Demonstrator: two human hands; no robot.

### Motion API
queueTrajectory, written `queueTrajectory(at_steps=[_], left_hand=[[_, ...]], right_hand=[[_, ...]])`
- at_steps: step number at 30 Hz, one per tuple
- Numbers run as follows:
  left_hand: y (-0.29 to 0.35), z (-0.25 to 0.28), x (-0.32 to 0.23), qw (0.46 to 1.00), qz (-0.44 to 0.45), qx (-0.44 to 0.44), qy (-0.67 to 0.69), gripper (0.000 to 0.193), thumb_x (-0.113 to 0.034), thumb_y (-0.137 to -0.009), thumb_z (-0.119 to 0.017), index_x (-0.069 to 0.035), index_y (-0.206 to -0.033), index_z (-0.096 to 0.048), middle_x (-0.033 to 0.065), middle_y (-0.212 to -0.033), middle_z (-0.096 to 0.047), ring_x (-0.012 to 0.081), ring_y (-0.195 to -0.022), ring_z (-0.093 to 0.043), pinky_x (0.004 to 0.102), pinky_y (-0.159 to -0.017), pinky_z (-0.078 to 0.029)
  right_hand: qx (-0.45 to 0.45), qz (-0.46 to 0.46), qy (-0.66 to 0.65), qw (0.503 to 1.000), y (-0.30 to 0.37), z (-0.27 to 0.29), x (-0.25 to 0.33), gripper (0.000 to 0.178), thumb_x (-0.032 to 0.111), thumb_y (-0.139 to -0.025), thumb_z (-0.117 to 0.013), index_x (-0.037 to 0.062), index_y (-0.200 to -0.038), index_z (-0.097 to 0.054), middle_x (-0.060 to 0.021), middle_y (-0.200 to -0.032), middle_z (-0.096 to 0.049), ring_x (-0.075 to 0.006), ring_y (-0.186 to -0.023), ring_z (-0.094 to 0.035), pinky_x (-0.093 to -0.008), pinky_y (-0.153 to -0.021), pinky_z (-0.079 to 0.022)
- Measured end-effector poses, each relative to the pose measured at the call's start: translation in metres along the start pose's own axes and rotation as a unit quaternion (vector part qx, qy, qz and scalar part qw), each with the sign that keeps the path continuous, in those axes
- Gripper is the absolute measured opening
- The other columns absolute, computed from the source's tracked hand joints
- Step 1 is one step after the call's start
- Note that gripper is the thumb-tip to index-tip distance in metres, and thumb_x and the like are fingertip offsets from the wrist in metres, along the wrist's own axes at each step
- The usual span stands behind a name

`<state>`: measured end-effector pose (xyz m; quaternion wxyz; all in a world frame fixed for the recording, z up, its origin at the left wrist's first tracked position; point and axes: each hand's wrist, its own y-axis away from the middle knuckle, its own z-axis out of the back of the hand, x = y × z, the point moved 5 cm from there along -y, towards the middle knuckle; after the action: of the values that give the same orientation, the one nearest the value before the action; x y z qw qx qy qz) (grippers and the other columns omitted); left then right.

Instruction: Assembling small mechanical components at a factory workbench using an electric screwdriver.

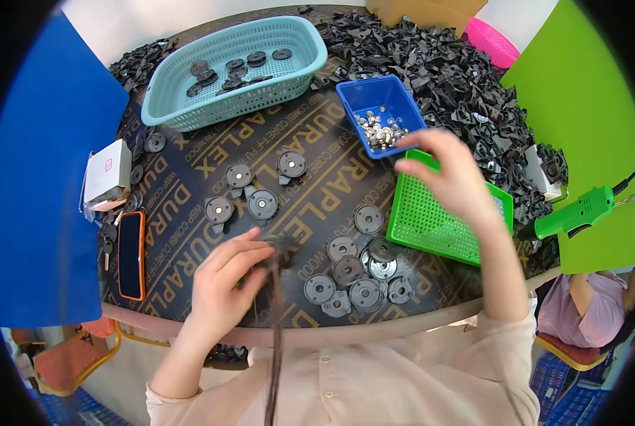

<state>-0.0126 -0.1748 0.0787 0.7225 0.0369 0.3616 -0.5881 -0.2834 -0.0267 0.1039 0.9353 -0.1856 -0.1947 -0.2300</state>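
1. Left hand (225, 280) near the worktop (310, 206) front edge, fingers clamped on a dark plastic part (278, 248)
2. Right hand (452, 177) fingers pinched together at the blue bin (381, 113) rim, above the green tray (438, 220)
3. Bare worktop lies between the loose discs (353, 277)

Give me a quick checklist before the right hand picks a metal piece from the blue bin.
1. Left hand holds a dark part: ok.
2. Right hand reaches the blue bin: ok, fingertips at its near rim.
3. Small metal pieces in the bin: ok, many left.
4. Right hand already holding a piece: cannot tell.
5. Grey discs within reach: ok.
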Motion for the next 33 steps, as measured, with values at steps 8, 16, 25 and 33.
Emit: queueTrajectory(at_steps=[8, 16, 25, 33], left_hand=[[0.032, 0.000, 0.020, 0.950, -0.069, -0.014, -0.303, 0.032, 0.000, -0.070, -0.062, -0.004, -0.101, -0.065, 0.0080, -0.110, -0.065, 0.0264, -0.106, -0.060, 0.0348, -0.083, -0.053], [0.026, -0.016, -0.022, 0.990, -0.050, 0.009, -0.132, 0.040, -0.006, -0.074, -0.068, -0.001, -0.112, -0.061, 0.0116, -0.112, -0.060, 0.0305, -0.100, -0.056, 0.0367, -0.084, -0.048], [0.015, -0.050, -0.031, 0.986, 0.088, 0.131, 0.061, 0.031, -0.014, -0.071, -0.078, -0.003, -0.096, -0.064, 0.0091, -0.090, -0.052, 0.0241, -0.077, -0.055, 0.0334, -0.068, -0.047], [-0.014, -0.023, -0.034, 0.963, 0.160, 0.128, 0.173, 0.016, -0.013, -0.075, -0.078, -0.004, -0.086, -0.069, 0.0032, -0.059, -0.055, 0.0075, -0.053, -0.053, 0.0236, -0.050, -0.038]], right_hand=[[0.175, -0.053, 0.123, 0.975, -0.084, -0.051, -0.040, 0.027, 0.010, -0.070, -0.077, 0.0009, -0.094, -0.069, -0.0186, -0.091, -0.069, -0.0289, -0.086, -0.066, -0.0372, -0.077, -0.050], [0.091, -0.055, 0.040, 0.993, -0.078, -0.054, -0.047, 0.014, 0.014, -0.071, -0.076, 0.0031, -0.077, -0.069, -0.0140, -0.076, -0.068, -0.0272, -0.076, -0.067, -0.0362, -0.070, -0.052], [0.067, -0.082, -0.036, 0.994, -0.069, -0.029, -0.040, 0.015, 0.009, -0.068, -0.077, 0.0021, -0.078, -0.069, -0.0104, -0.077, -0.070, -0.0209, -0.073, -0.067, -0.0323, -0.069, -0.053], [0.080, -0.132, -0.049, 0.987, -0.068, -0.032, -0.049, 0.009, 0.003, -0.072, -0.076, 0.0001, -0.078, -0.069, -0.0053, -0.069, -0.067, -0.0106, -0.065, -0.061, -0.0269, -0.063, -0.049]])
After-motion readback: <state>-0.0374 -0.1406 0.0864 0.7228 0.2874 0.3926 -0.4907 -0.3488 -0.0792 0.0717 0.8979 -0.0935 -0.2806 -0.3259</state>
